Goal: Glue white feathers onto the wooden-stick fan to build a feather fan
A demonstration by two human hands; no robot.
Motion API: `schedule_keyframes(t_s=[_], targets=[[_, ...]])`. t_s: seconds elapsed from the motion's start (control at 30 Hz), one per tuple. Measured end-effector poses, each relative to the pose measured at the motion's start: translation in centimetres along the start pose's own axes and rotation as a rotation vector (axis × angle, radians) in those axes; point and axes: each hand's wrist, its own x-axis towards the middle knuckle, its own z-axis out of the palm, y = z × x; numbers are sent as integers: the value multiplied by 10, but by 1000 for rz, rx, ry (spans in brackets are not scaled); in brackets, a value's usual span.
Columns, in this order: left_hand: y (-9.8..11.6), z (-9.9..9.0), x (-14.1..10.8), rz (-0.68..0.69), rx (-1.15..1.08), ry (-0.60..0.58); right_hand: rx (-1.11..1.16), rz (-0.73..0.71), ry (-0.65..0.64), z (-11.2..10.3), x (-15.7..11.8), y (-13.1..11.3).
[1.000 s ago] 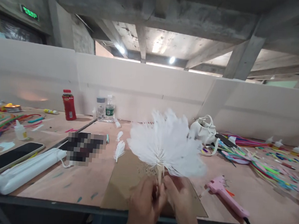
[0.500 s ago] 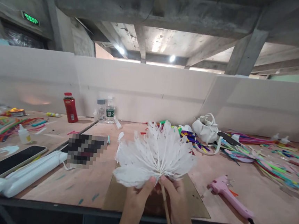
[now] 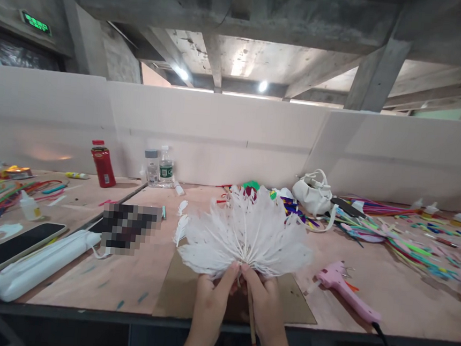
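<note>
Left hand (image 3: 212,300) and right hand (image 3: 267,303) pinch the feather fan (image 3: 246,242) at its base, and I read its axis twelve-to-six o'clock, handle (image 3: 252,321) nearer the right.

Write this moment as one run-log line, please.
left hand: grip at base of feather fan | right hand: same | handle: between wrists | pink glue gun: right of cardboard

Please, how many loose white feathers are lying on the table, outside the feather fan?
2. The larger feather lies just left of the feather fan; the smaller feather lies beyond that one. The fan may hide others.
</note>
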Motion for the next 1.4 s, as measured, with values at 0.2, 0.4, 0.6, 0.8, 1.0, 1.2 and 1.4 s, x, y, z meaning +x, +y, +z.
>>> schedule_keyframes(t_s=[0.2, 0.4, 0.6, 0.8, 1.0, 1.2, 1.4], targets=[[0, -5, 0, 11, -25, 1, -57, -33, -31, 3, -4, -7], [-12, -12, 4, -22, 22, -51, -95, -32, -10, 4, -12, -12], [-8, -5, -2, 24, 83, -34, 0, -15, 60, 4, -18, 5], [2, -4, -4, 56, 81, -96, -12, -17, 126, 3, -22, 14], [-4, -6, -1, 26, 73, -71, -121, -27, 100, 0, -21, 12], [-5, -4, 1, -49, -68, -140, -127, -53, 80, 1, -19, 3], [-5, -2, -2, -74, -40, -105, -156, -26, 83, 0, -20, 6]])
